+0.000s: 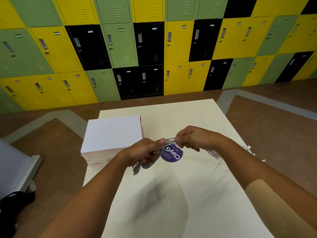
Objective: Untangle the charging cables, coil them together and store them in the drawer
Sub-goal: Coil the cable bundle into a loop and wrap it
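Fingers (181, 135) of right hand (194, 138) and left hand (145, 150) curl round grey cables (169, 141) above the surface (171, 194).

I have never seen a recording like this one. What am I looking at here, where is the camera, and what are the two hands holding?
There is no machine here: a person works with bare hands. The only picture comes from a camera worn on the person's head, looking forward and down. The left hand and the right hand both grip a bundle of grey charging cables above a pale table. Some plugs hang below the left hand. On the table lie a flat white box and a round purple sticker. Behind stand green, yellow and black lockers.
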The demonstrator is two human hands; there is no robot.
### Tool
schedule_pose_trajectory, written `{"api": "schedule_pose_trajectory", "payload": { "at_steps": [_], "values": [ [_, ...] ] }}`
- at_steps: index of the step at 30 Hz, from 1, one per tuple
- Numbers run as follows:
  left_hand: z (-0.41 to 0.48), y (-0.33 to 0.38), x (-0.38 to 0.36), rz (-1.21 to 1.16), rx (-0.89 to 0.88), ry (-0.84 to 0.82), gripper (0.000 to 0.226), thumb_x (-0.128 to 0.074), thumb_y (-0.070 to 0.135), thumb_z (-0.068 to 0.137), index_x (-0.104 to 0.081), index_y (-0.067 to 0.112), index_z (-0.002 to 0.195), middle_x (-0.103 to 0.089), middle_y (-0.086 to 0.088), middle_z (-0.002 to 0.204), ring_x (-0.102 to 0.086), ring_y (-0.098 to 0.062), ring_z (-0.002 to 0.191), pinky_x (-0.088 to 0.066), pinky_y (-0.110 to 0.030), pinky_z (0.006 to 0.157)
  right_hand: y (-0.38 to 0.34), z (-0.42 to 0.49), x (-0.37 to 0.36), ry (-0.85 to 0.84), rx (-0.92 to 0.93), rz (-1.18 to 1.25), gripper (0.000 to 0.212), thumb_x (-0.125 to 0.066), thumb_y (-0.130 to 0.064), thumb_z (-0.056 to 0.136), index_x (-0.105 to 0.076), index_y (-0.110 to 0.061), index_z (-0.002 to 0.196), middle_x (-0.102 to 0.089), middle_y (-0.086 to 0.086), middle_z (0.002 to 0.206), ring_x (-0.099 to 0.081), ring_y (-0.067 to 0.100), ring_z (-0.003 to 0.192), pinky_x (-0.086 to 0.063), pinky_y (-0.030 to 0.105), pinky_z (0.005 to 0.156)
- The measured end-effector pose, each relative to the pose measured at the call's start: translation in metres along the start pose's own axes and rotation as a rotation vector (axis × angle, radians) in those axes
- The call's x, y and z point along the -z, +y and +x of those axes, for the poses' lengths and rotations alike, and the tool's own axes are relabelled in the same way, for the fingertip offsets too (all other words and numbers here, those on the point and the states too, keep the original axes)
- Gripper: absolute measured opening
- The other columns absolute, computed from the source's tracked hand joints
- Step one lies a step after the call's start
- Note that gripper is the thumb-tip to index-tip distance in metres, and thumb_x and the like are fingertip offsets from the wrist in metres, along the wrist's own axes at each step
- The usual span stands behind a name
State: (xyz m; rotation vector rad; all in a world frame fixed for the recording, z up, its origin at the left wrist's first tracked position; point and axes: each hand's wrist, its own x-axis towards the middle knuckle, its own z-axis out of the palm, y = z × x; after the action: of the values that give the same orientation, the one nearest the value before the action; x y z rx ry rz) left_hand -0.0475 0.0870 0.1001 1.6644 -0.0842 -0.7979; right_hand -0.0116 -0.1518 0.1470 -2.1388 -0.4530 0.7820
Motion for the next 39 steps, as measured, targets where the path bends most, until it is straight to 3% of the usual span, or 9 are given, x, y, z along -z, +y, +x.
{"api": "schedule_pose_trajectory", "payload": {
  "at_steps": [3,6,12,17,22,27,29,34,39],
  "values": [
    [-0.003,0.003,-0.006,0.094,-0.043,-0.048,0.057,-0.063,0.052,0.091,-0.032,0.016,0.059,-0.023,-0.006,0.058,-0.018,-0.02,0.05,-0.022,-0.026,0.048,0.006,0.0,0.01,-0.161,-0.122,0.256,0.031,-0.049,-0.027,0.098,-0.059,-0.008,0.075,-0.032,0.001,0.056,-0.027,0.017,0.05,-0.032,0.03,0.053],
    [-0.002,0.006,-0.014,0.004,-0.021,-0.113,0.054,-0.054,0.041,0.099,-0.027,0.017,0.059,-0.018,-0.002,0.058,-0.015,-0.016,0.049,-0.014,-0.029,0.05,0.014,0.001,0.014,-0.197,-0.208,0.339,0.031,-0.049,-0.027,0.096,-0.057,-0.006,0.075,-0.031,0.005,0.057,-0.028,0.019,0.05,-0.034,0.031,0.056],
    [0.003,0.0,-0.018,-0.337,0.121,-0.206,0.049,-0.051,0.048,0.095,-0.024,0.02,0.064,-0.019,0.005,0.052,-0.012,-0.01,0.042,-0.017,-0.017,0.037,0.001,0.002,0.01,0.014,-0.034,-0.193,0.034,-0.049,-0.027,0.097,-0.067,-0.007,0.076,-0.059,0.008,0.06,-0.05,0.016,0.058,-0.041,0.035,0.064],
    [0.008,-0.005,-0.016,-0.513,0.153,-0.253,0.049,-0.049,0.05,0.096,-0.023,0.021,0.067,-0.016,0.005,0.054,-0.021,-0.005,0.037,-0.016,-0.017,0.035,-0.001,0.002,-0.008,0.123,0.108,-0.162,0.01,-0.056,-0.03,0.098,-0.063,-0.027,0.103,-0.066,-0.002,0.081,-0.056,0.009,0.066,-0.046,0.031,0.063],
    [0.01,-0.01,-0.01,-0.63,0.15,-0.342,0.048,-0.05,0.05,0.096,-0.033,0.019,0.063,-0.021,0.005,0.053,-0.027,-0.003,0.036,-0.017,-0.017,0.036,0.004,0.009,-0.018,0.207,0.176,-0.393,0.015,-0.057,-0.035,0.098,-0.061,-0.033,0.112,-0.067,-0.011,0.103,-0.062,0.008,0.091,-0.053,0.03,0.074],
    [0.008,-0.003,-0.01,-0.522,0.121,-0.264,0.059,-0.039,0.069,0.093,-0.036,0.016,0.067,-0.019,0.003,0.053,-0.016,-0.008,0.04,-0.015,-0.018,0.038,-0.002,0.007,-0.014,0.158,0.133,-0.473,0.021,-0.047,-0.04,0.101,-0.062,-0.03,0.089,-0.064,-0.009,0.082,-0.057,0.014,0.076,-0.043,0.032,0.064],
    [0.006,-0.001,-0.009,-0.426,0.141,-0.222,0.063,-0.04,0.075,0.088,-0.038,0.015,0.067,-0.018,0.002,0.055,-0.015,-0.009,0.042,-0.015,-0.019,0.039,-0.005,0.008,-0.011,0.07,0.1,-0.373,0.029,-0.05,-0.039,0.099,-0.062,-0.023,0.078,-0.063,-0.005,0.073,-0.054,0.018,0.069,-0.043,0.037,0.063],
    [0.005,0.002,-0.01,-0.261,0.168,-0.247,0.066,-0.048,0.079,0.082,-0.041,0.014,0.068,-0.018,0.0,0.057,-0.016,-0.011,0.044,-0.014,-0.022,0.043,-0.01,0.006,-0.001,-0.124,-0.048,0.016,0.034,-0.055,-0.032,0.09,-0.057,-0.009,0.065,-0.041,0.009,0.059,-0.033,0.021,0.055,-0.032,0.032,0.053],
    [0.001,0.008,-0.021,-0.228,0.141,-0.335,0.058,-0.057,0.059,0.088,-0.022,0.018,0.065,-0.02,0.005,0.051,-0.017,-0.007,0.038,-0.017,-0.017,0.038,-0.004,0.007,0.009,-0.361,-0.243,0.354,0.038,-0.046,-0.028,0.097,-0.047,-0.013,0.063,-0.015,0.001,0.056,-0.008,0.017,0.05,-0.02,0.029,0.054]
  ]
}}
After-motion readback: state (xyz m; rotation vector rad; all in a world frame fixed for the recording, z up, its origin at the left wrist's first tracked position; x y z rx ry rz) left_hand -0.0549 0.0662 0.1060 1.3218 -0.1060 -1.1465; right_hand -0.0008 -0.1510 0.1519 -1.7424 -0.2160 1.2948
